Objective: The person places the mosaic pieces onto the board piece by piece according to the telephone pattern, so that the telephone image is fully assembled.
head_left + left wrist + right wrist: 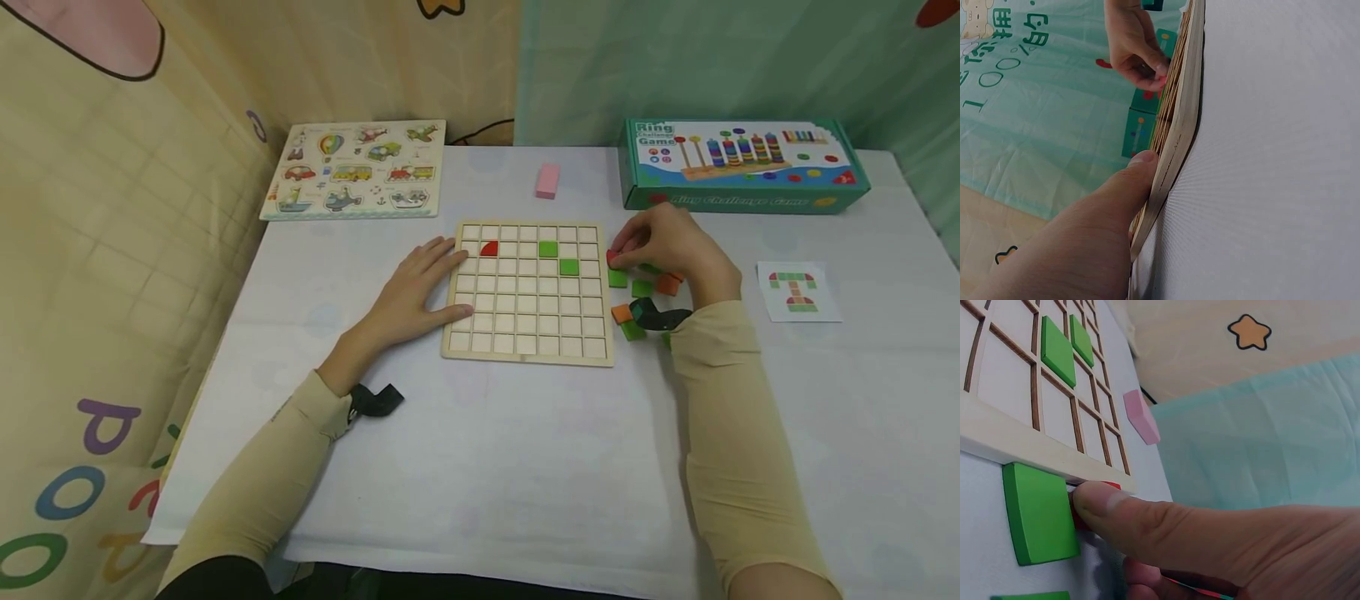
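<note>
Several loose tiles (pixel 642 288) ring right hand (pixel 663 246) — grid board (pixel 528 292) just beside

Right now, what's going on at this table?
A person sits at a white table working a wooden grid board. The left hand rests flat on the board's left edge. The right hand pinches a red piece just off the board's right edge, beside loose green tiles and orange ones. Two green squares and one red piece already sit in the grid. A pattern card lies to the right.
</note>
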The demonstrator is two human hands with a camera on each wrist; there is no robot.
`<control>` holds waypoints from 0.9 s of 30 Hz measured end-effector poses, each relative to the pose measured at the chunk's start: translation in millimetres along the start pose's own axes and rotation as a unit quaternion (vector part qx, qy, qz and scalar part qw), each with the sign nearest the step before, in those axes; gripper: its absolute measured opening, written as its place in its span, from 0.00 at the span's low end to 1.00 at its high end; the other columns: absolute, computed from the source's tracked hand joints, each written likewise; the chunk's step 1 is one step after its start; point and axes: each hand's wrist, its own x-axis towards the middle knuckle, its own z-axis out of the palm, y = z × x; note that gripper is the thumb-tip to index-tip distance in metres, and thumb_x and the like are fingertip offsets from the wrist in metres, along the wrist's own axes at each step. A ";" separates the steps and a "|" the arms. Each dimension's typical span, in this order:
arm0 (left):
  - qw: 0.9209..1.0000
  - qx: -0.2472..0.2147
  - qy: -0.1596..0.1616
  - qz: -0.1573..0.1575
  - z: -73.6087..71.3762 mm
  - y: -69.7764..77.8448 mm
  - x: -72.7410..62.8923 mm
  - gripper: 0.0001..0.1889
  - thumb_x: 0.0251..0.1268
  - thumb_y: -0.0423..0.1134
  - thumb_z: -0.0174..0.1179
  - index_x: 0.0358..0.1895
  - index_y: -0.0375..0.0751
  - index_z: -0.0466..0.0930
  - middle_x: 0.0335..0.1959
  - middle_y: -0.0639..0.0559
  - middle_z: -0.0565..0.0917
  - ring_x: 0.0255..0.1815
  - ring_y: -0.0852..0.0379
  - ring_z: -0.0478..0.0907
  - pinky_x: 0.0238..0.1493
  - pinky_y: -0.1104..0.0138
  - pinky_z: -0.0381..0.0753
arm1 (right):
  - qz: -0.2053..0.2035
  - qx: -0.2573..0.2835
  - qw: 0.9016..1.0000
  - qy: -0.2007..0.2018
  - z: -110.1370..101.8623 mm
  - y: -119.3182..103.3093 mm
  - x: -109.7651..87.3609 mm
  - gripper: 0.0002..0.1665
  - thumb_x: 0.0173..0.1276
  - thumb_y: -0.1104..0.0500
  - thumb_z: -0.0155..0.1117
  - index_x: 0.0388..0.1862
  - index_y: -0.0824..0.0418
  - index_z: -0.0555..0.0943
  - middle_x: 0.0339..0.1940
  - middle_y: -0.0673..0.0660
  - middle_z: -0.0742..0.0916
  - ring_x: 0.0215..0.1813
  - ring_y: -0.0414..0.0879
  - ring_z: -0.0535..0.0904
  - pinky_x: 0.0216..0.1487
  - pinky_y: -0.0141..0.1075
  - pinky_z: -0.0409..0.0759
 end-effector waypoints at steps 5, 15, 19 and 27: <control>1.000 0.001 0.003 0.003 0.3 -0.1 0.5 0.46 0.68 0.62 0.68 0.83 0.48 0.61 0.87 0.46 0.55 0.89 0.48 0.43 0.89 0.53 0.38 | -0.003 0.011 1.000 -0.004 -0.4 0.1 0.3 0.17 0.72 0.52 0.74 0.50 0.64 0.89 0.45 0.60 0.90 0.45 0.52 0.77 0.44 0.39 0.76; 1.000 -0.002 0.001 -0.001 0.0 0.8 -0.2 0.46 0.68 0.63 0.68 0.83 0.48 0.62 0.87 0.46 0.55 0.89 0.49 0.43 0.89 0.53 0.38 | -0.010 0.075 0.995 0.059 4.7 -8.3 0.7 0.19 0.76 0.48 0.68 0.57 0.60 0.88 0.45 0.61 0.87 0.44 0.53 0.78 0.38 0.36 0.77; 1.000 -0.002 0.000 0.000 0.6 0.9 -0.1 0.46 0.68 0.63 0.68 0.83 0.48 0.62 0.87 0.47 0.55 0.89 0.49 0.43 0.89 0.54 0.38 | -0.025 0.089 0.993 0.073 9.9 -11.1 3.8 0.19 0.76 0.48 0.68 0.55 0.60 0.88 0.45 0.59 0.88 0.42 0.51 0.79 0.38 0.34 0.77; 1.000 -0.004 0.002 0.002 0.4 0.9 -0.2 0.46 0.68 0.62 0.68 0.83 0.47 0.62 0.87 0.46 0.56 0.89 0.48 0.43 0.89 0.53 0.38 | -0.035 0.099 0.986 0.126 20.1 -18.2 9.8 0.19 0.73 0.47 0.73 0.48 0.62 0.88 0.40 0.60 0.91 0.37 0.46 0.85 0.40 0.33 0.82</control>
